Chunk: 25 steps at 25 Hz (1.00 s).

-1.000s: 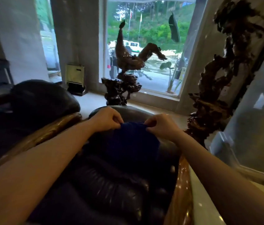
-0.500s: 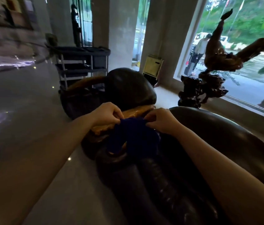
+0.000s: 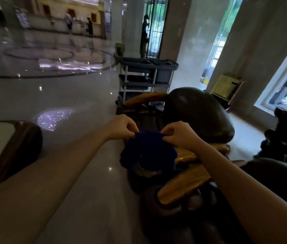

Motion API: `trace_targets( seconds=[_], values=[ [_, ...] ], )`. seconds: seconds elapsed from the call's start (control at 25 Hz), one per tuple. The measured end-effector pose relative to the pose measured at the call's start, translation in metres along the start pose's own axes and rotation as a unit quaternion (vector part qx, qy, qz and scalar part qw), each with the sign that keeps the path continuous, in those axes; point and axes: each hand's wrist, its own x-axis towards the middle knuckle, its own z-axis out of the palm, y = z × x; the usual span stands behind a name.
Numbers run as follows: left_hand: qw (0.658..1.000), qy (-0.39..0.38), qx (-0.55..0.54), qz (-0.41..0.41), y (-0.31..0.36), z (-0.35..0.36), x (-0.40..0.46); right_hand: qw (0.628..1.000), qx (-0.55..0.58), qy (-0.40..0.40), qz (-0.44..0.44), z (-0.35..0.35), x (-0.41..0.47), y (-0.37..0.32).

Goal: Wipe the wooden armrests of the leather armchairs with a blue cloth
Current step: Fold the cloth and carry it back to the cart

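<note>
Blue cloth (image 3: 148, 152) | left hand (image 3: 123, 126), right hand (image 3: 179, 133) pinching its top edge | fold flat, then press along wooden armrest (image 3: 183, 187)

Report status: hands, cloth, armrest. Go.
Left hand and right hand both pinch blue cloth by top edge. Cloth hangs above wooden armrest, contact unclear. Nothing in the way.

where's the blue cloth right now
In the head view the blue cloth hangs mid-frame, pinched along its top edge between the left hand and right hand, above the near end of a wooden armrest.
</note>
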Motion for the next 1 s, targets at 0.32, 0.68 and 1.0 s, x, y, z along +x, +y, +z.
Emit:
trace_targets(
  seconds=[0.32,0.68,1.0],
  values=[
    [0.999,0.025,-0.007,-0.043,-0.173,-0.107,0.091,0.999,0.002,-0.014,-0.04,0.075,0.215,-0.059],
    [0.999,0.006,0.003,-0.045,-0.301,-0.213,0.207,0.999,0.026,-0.015,-0.016,0.115,0.396,-0.1],
    [0.998,0.02,0.007,-0.053,-0.415,-0.287,0.385,0.999,-0.006,-0.016,-0.05,0.132,0.633,-0.073]
  ],
)
